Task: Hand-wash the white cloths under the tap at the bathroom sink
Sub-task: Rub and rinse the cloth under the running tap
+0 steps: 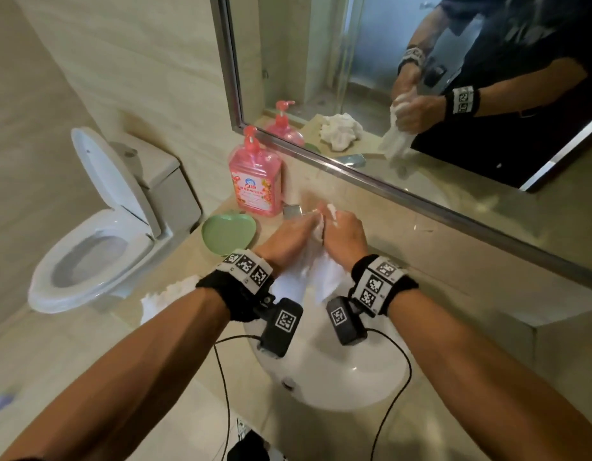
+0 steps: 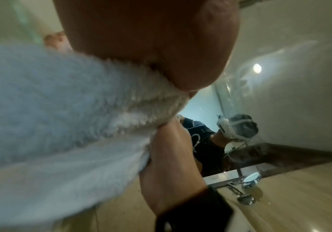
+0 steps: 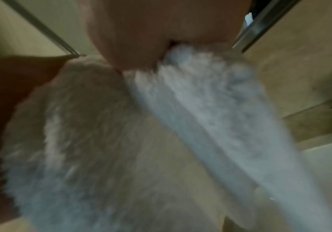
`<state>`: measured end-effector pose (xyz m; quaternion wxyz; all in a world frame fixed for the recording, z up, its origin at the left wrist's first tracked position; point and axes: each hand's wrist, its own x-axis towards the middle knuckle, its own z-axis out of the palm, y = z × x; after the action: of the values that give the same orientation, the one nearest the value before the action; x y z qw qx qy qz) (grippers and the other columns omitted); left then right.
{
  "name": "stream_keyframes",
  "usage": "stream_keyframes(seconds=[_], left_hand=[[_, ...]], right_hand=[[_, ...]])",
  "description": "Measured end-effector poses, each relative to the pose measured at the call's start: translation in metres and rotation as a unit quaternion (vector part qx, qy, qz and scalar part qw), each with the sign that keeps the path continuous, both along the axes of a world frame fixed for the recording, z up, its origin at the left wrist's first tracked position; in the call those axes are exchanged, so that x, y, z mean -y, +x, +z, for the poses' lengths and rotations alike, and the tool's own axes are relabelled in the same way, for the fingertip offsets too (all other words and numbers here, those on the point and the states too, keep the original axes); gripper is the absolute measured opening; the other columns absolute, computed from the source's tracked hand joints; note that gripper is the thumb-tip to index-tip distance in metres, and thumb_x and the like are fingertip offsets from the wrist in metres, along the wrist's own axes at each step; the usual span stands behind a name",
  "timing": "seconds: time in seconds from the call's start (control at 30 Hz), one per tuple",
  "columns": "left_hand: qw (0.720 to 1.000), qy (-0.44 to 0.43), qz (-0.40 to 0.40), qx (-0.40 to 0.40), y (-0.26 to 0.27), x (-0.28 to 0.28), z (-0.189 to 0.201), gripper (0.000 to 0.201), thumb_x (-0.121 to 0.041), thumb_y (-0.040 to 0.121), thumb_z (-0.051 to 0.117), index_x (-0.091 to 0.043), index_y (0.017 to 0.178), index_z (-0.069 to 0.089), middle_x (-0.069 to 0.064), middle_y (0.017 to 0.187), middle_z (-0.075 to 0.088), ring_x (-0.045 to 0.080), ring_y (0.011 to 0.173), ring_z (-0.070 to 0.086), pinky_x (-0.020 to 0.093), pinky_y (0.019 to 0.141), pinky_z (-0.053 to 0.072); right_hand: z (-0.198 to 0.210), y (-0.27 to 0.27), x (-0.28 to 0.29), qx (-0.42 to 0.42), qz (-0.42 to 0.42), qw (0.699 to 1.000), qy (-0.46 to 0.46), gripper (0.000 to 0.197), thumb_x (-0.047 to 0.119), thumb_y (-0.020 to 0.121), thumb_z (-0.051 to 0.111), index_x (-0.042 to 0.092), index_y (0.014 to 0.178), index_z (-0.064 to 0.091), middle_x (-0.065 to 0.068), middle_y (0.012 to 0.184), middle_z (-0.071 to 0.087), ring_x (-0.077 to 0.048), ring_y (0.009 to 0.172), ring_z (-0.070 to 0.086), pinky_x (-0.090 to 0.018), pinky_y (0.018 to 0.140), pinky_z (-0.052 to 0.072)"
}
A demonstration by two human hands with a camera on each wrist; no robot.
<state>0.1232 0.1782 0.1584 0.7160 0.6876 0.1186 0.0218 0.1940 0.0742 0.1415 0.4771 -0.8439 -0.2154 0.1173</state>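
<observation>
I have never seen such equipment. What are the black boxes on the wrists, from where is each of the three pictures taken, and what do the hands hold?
There is no machine: a person works with bare hands. The wide picture comes from a camera on the head, looking down. The black boxes at the wrists are small cameras; each gives one close, blurred picture along its hand. The left hand and right hand both grip one white cloth over the sink. On the counter stand a pink soap bottle and a green dish; a second white cloth lies at the left. The mirror repeats the scene.
</observation>
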Motion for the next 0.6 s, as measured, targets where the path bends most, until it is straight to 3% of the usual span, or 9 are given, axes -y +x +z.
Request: stream_keyframes(seconds=[0.1, 0.13, 0.2, 0.23, 0.3, 0.37, 0.43, 0.5, 0.6], left_hand=[[0.988, 0.123, -0.09, -0.026, -0.007, -0.015, 0.004, 0.042, -0.059, 0.092, 0.051, -0.022, 0.102, 0.068, 0.003, 0.103, 0.071, 0.021, 0.095, 0.069, 0.042, 0.091, 0.054], [0.974, 0.191, -0.116, -0.032, -0.007, -0.027, 0.004, 0.047, -0.063, 0.084, 0.059, -0.024, 0.109, 0.067, 0.0, 0.107, 0.071, 0.02, 0.099, 0.068, 0.039, 0.092, 0.053], [0.93, 0.332, -0.152, -0.049, -0.011, -0.049, 0.002, 0.052, -0.047, 0.078, 0.076, -0.024, 0.122, 0.059, -0.004, 0.116, 0.067, 0.017, 0.107, 0.062, 0.034, 0.097, 0.046], [0.904, 0.389, -0.164, -0.064, -0.013, -0.058, -0.001, 0.046, -0.038, 0.08, 0.078, -0.025, 0.119, 0.058, -0.003, 0.115, 0.066, 0.018, 0.107, 0.06, 0.034, 0.097, 0.045], [0.866, 0.45, -0.189, -0.109, -0.019, -0.073, -0.004, 0.014, -0.04, 0.086, 0.072, -0.035, 0.093, 0.061, -0.007, 0.097, 0.066, 0.017, 0.093, 0.061, 0.031, 0.087, 0.048], [0.896, 0.389, -0.191, -0.104, -0.025, -0.081, -0.004, 0.013, -0.04, 0.091, 0.066, -0.04, 0.078, 0.065, -0.017, 0.08, 0.066, 0.005, 0.077, 0.061, 0.019, 0.073, 0.048], [0.963, 0.226, -0.118, -0.082, -0.027, -0.081, -0.006, 0.01, -0.025, 0.094, 0.063, -0.027, 0.092, 0.073, -0.008, 0.087, 0.07, 0.007, 0.079, 0.063, 0.019, 0.075, 0.051], [0.993, 0.073, -0.038, -0.08, -0.027, -0.073, -0.008, 0.015, -0.018, 0.095, 0.061, -0.009, 0.102, 0.071, 0.006, 0.097, 0.072, 0.019, 0.089, 0.067, 0.032, 0.083, 0.055], [0.992, -0.064, 0.065, -0.082, -0.016, -0.05, -0.007, 0.022, -0.027, 0.097, 0.057, -0.009, 0.106, 0.066, 0.015, 0.111, 0.069, 0.033, 0.103, 0.065, 0.045, 0.096, 0.052]], right_hand=[[0.005, 0.018, 0.017, 0.03, 0.045, 0.998, -0.042, 0.037, 0.042, 0.103, 0.044, 0.017, 0.092, 0.069, 0.002, 0.083, 0.067, -0.021, 0.084, 0.062, -0.028, 0.07, 0.049], [0.011, 0.018, 0.02, 0.037, 0.044, 0.998, -0.036, 0.041, 0.047, 0.102, 0.046, 0.016, 0.087, 0.068, 0.0, 0.082, 0.067, -0.021, 0.082, 0.062, -0.031, 0.072, 0.048], [0.018, 0.019, 0.028, 0.014, 0.066, 0.998, -0.006, 0.042, 0.055, 0.095, 0.056, 0.019, 0.076, 0.064, 0.004, 0.073, 0.066, -0.017, 0.073, 0.063, -0.03, 0.065, 0.047], [0.022, 0.024, 0.034, 0.002, 0.101, 0.995, -0.003, 0.036, 0.055, 0.09, 0.064, 0.021, 0.078, 0.065, 0.004, 0.074, 0.068, -0.013, 0.071, 0.065, -0.028, 0.062, 0.049], [0.028, 0.032, 0.05, 0.011, 0.194, 0.978, -0.079, 0.027, 0.05, 0.079, 0.078, 0.027, 0.086, 0.066, 0.008, 0.077, 0.07, 0.0, 0.07, 0.065, -0.018, 0.057, 0.048], [0.022, 0.036, 0.062, 0.031, 0.242, 0.952, -0.183, 0.026, 0.046, 0.078, 0.081, 0.026, 0.083, 0.066, 0.01, 0.073, 0.067, 0.003, 0.064, 0.062, -0.012, 0.053, 0.041], [0.01, 0.038, 0.072, 0.004, 0.207, 0.956, -0.206, 0.033, 0.047, 0.081, 0.079, 0.015, 0.079, 0.068, 0.007, 0.066, 0.063, -0.008, 0.057, 0.057, -0.018, 0.051, 0.038], [0.001, 0.036, 0.078, -0.095, 0.12, 0.983, -0.098, 0.033, 0.043, 0.084, 0.077, 0.011, 0.081, 0.07, 0.003, 0.066, 0.063, -0.012, 0.059, 0.058, -0.02, 0.053, 0.043], [-0.007, 0.018, 0.059, -0.119, 0.008, 0.992, 0.034, 0.017, 0.042, 0.09, 0.07, 0.025, 0.086, 0.07, 0.009, 0.075, 0.071, -0.013, 0.072, 0.067, -0.021, 0.058, 0.051]])
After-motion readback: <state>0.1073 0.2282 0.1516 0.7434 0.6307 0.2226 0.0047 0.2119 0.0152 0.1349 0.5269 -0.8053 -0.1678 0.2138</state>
